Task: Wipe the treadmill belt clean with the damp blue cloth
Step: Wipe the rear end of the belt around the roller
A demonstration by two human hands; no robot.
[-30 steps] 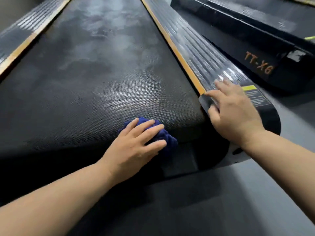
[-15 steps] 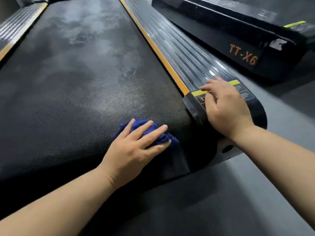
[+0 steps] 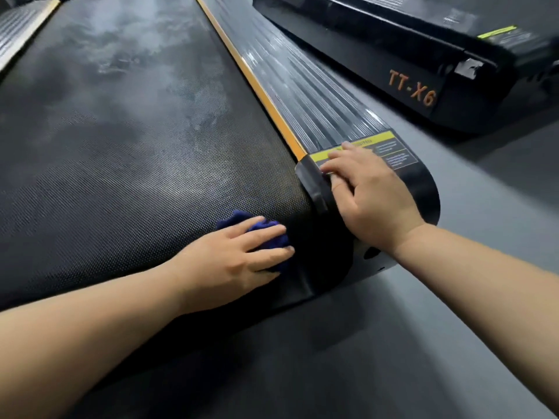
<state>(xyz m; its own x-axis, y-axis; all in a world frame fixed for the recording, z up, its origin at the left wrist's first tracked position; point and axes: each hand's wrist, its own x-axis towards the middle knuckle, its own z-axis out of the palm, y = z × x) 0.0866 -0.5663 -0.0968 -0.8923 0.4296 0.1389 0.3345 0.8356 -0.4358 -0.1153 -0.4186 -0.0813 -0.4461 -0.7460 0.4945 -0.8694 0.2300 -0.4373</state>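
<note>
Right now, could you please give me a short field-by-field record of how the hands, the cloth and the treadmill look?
Left hand: flat, fingers straight, pressing the crumpled dark blue cloth down
Cloth position: near end of the black textured treadmill belt, close to its right edge
Right hand: resting open on the black end cap of the ribbed grey side rail, fingers over the yellow warning label
Belt condition: pale cloudy smears farther up
Nearby: second black treadmill marked TT-X6, to the right on the grey floor
</note>
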